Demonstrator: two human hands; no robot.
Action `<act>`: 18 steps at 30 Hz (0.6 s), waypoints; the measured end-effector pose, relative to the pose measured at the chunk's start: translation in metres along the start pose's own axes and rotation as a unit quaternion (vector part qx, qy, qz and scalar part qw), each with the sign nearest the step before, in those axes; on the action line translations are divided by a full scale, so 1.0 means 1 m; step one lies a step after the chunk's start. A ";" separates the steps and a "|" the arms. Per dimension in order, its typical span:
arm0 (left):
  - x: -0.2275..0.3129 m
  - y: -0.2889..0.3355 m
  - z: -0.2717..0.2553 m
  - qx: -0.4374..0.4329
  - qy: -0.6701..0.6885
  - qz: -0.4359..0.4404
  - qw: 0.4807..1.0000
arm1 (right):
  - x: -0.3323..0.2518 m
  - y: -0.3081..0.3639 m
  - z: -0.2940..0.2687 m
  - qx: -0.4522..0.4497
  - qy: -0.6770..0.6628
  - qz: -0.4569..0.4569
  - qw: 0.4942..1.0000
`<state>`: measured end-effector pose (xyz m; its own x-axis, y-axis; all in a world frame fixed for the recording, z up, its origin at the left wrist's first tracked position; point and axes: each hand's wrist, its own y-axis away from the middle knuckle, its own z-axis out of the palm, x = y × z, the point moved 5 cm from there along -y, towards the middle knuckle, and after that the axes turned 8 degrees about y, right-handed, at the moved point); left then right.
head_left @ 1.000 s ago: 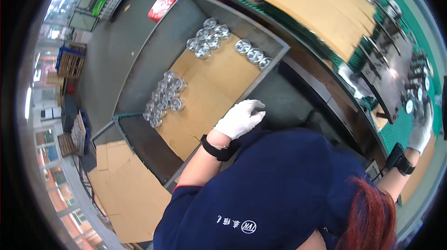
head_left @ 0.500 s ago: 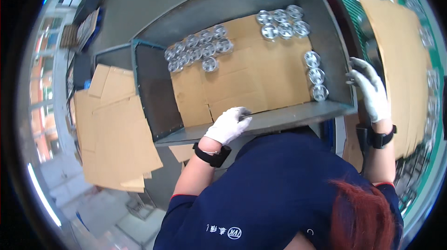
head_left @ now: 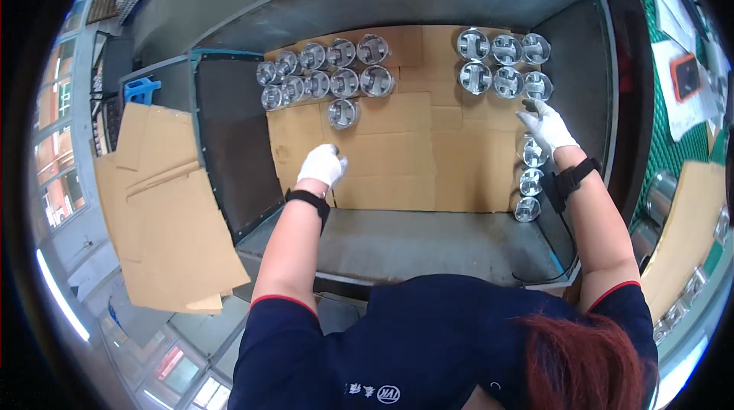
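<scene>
My left hand (head_left: pixel 323 166), in a white glove, hovers over the cardboard sheet (head_left: pixel 386 158) in a grey metal bin. Its fingers are loosely bent, with the thumb apart and nothing seen between them. My right hand (head_left: pixel 549 127), also gloved, reaches inside the bin's right wall. Its fingers are spread, the tips just below a shiny metal piston (head_left: pixel 538 87) of the back right group. Partly beside that hand is another piston (head_left: pixel 533 150), heading a column of three. Several more pistons (head_left: pixel 344 82) stand in rows at the back left, a single piston (head_left: pixel 343 113) in front of them.
The bin's front wall (head_left: pixel 428 246) runs between my body and the pistons. Folded cardboard (head_left: pixel 168 219) lies outside on the left. To the right are a green mat (head_left: pixel 664 154), papers, an orange-edged phone (head_left: pixel 685 77) and another cardboard sheet (head_left: pixel 684 234). A blue stool (head_left: pixel 141 90) stands farther left.
My view has turned toward the bin. My right hand has come from outside the right wall to inside the bin. The left has moved from the front edge to over the cardboard.
</scene>
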<state>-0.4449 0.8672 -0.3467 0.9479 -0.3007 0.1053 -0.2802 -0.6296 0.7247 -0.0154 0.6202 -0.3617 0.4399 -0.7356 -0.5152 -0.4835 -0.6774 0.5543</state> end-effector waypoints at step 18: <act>-0.003 -0.296 0.083 0.081 0.281 -0.178 0.940 | -0.010 -0.268 0.123 -0.133 0.451 -0.082 0.879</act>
<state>-0.3771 0.9948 -0.6183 0.9034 0.3467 0.2525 0.0932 -0.7333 0.6735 0.0170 0.8096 -0.5852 0.9660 -0.2516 0.0588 -0.2163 -0.6633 0.7164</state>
